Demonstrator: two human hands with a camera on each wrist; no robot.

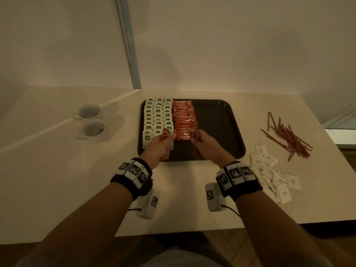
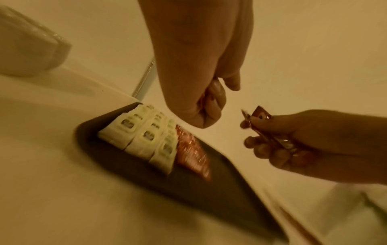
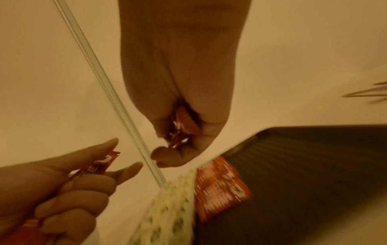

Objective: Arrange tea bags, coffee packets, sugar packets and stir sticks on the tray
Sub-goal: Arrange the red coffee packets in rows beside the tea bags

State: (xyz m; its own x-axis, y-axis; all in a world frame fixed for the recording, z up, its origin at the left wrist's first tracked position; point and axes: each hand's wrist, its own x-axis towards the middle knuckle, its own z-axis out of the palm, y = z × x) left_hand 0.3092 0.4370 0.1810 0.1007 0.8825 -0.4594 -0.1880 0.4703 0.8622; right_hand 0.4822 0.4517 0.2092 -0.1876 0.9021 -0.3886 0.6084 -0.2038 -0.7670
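Note:
A dark tray (image 1: 215, 120) holds three columns of pale tea bags (image 1: 158, 116) on its left and a column of red coffee packets (image 1: 184, 116) beside them. My left hand (image 1: 163, 143) hovers over the tray's near left and pinches a red coffee packet (image 1: 165, 134). My right hand (image 1: 202, 140) grips a bundle of red coffee packets (image 3: 178, 132) just right of the column's near end. White sugar packets (image 1: 269, 170) and brown stir sticks (image 1: 287, 135) lie on the table to the right of the tray.
Two white cups (image 1: 92, 120) stand on the table to the left of the tray. The right half of the tray is bare. A wall with a metal strip (image 1: 127, 43) rises behind the table. The table's near edge (image 1: 173, 230) runs under my forearms.

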